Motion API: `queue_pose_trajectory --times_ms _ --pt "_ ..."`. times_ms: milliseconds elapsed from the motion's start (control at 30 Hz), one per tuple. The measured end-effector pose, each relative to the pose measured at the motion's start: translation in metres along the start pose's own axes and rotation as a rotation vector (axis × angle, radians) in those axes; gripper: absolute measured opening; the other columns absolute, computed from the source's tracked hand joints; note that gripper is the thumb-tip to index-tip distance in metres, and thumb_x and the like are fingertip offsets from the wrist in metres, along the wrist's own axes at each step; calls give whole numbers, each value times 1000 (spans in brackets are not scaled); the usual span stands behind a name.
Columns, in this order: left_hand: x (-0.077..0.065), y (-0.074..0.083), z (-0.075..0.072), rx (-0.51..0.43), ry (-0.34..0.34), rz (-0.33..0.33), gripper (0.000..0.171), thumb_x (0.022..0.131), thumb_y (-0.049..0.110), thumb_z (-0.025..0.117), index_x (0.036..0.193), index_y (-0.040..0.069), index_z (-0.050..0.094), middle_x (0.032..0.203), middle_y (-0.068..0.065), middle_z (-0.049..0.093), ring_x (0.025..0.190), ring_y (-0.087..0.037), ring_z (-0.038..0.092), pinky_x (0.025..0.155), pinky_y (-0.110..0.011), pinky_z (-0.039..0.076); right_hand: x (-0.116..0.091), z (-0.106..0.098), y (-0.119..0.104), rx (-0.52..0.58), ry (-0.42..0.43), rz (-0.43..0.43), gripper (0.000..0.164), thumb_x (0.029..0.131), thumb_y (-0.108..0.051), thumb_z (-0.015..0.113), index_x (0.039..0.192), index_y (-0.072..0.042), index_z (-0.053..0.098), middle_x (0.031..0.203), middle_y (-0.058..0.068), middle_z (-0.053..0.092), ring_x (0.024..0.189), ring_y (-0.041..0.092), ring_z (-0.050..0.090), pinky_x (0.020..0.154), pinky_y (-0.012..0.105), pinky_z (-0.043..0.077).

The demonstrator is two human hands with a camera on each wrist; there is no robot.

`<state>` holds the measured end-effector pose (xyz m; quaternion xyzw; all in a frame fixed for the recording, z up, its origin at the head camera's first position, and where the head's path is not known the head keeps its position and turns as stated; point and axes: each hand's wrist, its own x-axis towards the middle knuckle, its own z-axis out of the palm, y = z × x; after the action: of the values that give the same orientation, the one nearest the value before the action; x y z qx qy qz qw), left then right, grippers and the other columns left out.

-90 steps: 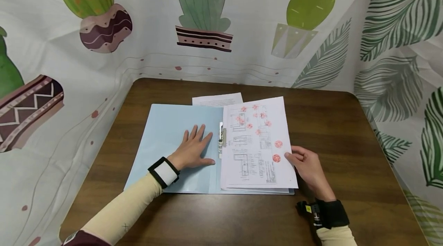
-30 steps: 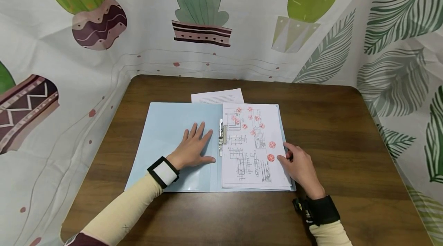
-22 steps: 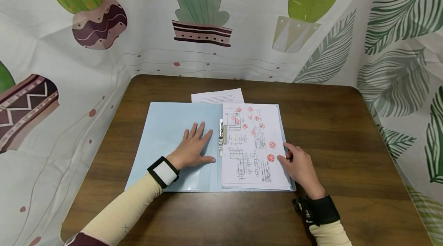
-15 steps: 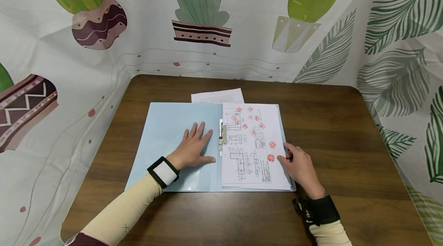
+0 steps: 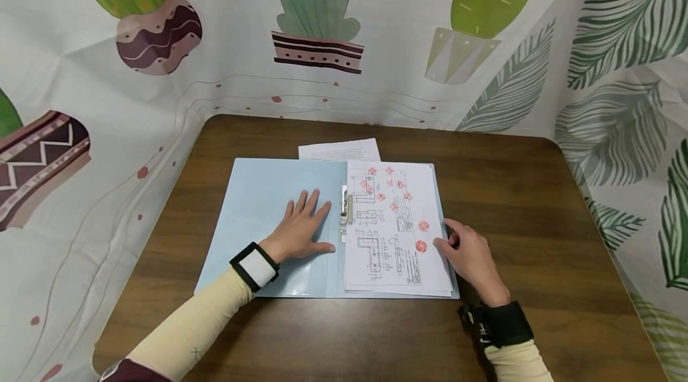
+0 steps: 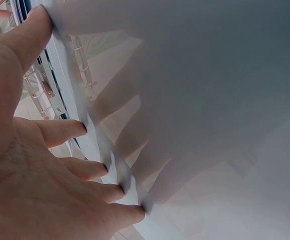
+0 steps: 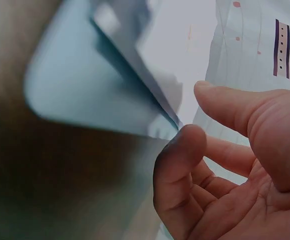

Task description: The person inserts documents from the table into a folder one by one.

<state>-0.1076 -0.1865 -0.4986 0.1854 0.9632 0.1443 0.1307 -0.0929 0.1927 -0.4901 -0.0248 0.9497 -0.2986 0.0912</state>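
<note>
A light-blue folder (image 5: 274, 185) lies spread on the table with a metal clip (image 5: 346, 213) by its spine. Stacked printed sheets (image 5: 398, 262) with line drawings and red round stamps lie on its right side. My left hand (image 5: 301, 231) rests flat on the bare left cover, fingers spread; the left wrist view shows the fingertips on the glossy surface. At the sheets' right edge is my right hand (image 5: 473, 256). In the right wrist view, its thumb (image 7: 225, 102) and bent index finger (image 7: 177, 165) stand apart, with the index tip right at the paper edge.
A loose printed sheet (image 5: 341, 149) sticks out behind the folder. The brown wooden table (image 5: 516, 203) extends around it, and a cactus-patterned cloth (image 5: 398, 89) hangs along the far side.
The top sheet, earlier lifted and shifted right by my right hand, now lies flat on the stack. My right hand has since drawn slightly right; my left hand stays put.
</note>
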Motion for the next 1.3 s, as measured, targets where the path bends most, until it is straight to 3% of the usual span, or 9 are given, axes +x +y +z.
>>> queue_pose_trajectory --times_ms 233,400,633,933,1133,1300 --pt "-2 1 0 2 13 2 101 83 59 80 157 3 40 166 -29 16 152 -53 9 115 -74 17 19 -21 -12 -51 61 -119 57 95 -13 74 144 5 52 95 17 62 74 25 56 58 32 44" --pt "-1 0 0 5 8 0 102 83 60 79 158 4 39 167 -29 15 153 -52 8 115 -73 17 45 -35 -26 -45 112 -215 56 95 -11 75 144 4 53 110 25 65 86 33 64 65 40 54" --pt "0 -1 1 10 12 -5 103 82 61 80 158 5 39 167 -28 15 153 -52 9 115 -73 17 89 -44 -53 -16 83 -306 59 98 -13 71 150 4 47 134 28 57 111 44 61 81 51 54" --pt "-1 1 1 17 10 2 101 83 61 79 158 5 40 167 -28 17 152 -52 11 115 -73 19 145 -29 -79 71 -24 -285 60 102 -18 66 154 -2 42 145 29 52 125 45 58 98 57 50" --pt "-5 1 7 25 12 -1 101 82 63 78 157 6 41 167 -27 18 153 -51 13 114 -73 21 173 -7 -90 28 -89 -262 61 103 -22 65 155 -2 40 147 29 51 128 44 55 101 56 48" --pt "-5 0 3 19 23 -8 102 82 63 78 158 7 40 168 -26 17 153 -50 11 115 -71 20 192 3 -106 19 -115 -270 60 102 -21 65 154 1 42 146 28 53 131 44 53 103 56 46"
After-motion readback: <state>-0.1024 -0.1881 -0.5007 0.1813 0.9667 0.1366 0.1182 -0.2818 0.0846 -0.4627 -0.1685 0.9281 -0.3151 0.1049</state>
